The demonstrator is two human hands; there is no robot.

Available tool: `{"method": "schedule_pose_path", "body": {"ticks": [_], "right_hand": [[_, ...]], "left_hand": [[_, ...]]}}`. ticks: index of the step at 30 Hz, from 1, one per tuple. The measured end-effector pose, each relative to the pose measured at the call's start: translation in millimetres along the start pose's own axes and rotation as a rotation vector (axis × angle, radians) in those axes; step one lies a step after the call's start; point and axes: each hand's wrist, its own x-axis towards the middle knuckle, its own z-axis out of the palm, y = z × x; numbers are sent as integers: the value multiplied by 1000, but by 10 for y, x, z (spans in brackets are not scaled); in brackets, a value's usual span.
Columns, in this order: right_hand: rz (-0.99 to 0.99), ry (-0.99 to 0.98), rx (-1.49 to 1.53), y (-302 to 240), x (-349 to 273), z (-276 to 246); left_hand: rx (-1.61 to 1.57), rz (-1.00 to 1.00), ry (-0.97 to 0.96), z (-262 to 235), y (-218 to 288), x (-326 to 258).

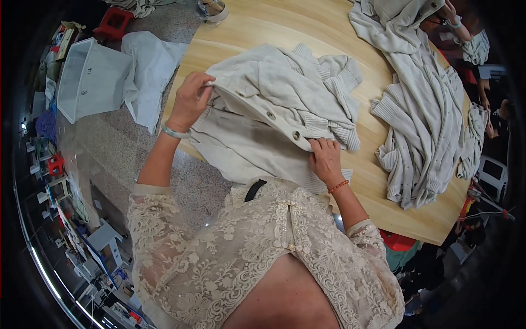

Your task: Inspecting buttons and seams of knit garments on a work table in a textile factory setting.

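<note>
A pale grey knitted cardigan point(274, 82) lies rumpled on the wooden table, partly over its near edge. Its button band runs slantwise between my hands, with several large dark buttons showing. My left hand point(191, 98) pinches one end of the band and holds it raised off the fabric below. At the band's other end, to the right and nearer me, my right hand point(326, 159) grips the edge between thumb and fingers. The cardigan's ribbed cuffs bunch up at its right side. A bangle circles my left wrist, a beaded bracelet my right.
More grey knitwear point(422, 126) is heaped along the right of the wooden table point(285, 24). A jar point(212, 11) stands at its far left corner. On the floor to the left are a white bin point(93, 82) and a red stool point(113, 23). Another person's hand point(452, 13) touches the far right pile.
</note>
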Motion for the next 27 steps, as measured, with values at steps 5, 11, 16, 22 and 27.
{"method": "schedule_pose_path", "body": {"ticks": [5,11,16,22,27], "right_hand": [[190,131,80,524,281,-429],[-11,703,-333,623,1146,-1742],[-144,730,-331,645,1079,-1656],[23,165,-309,734,311,-529],[288,89,39,598,-207,-201]], "left_hand": [[101,138,106,-55,-242,414],[88,281,303,-294,-189,819],[111,262,214,-138,-273,522],[245,18,-280,304,-781,-617],[306,-161,-261,369,-778,-1055]]}}
